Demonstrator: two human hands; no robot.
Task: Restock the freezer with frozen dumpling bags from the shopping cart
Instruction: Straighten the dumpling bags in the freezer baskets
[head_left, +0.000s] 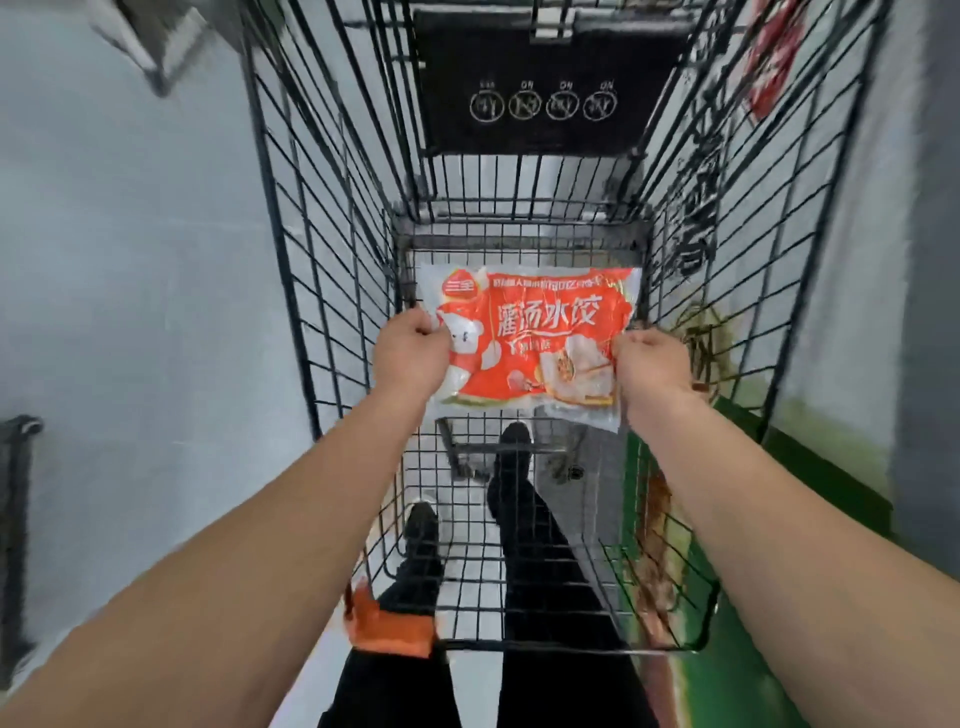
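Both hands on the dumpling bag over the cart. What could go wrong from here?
1. The left hand and right hand pinch only the side edges of the dumpling bag; the slick film may slip, dropping it back into the cart.
2. The bag sits low between the wire walls of the shopping cart; its corners might snag on the mesh as it is lifted.
3. The freezer is not in view, so a turn while carrying seems likely.

Black wire cart (332, 218) stands on pale grey floor (130, 260). Green-painted strip (737, 670) runs along the floor on the right. Bag (535, 338) sits inside the basket, gripped at both ends by fingers.
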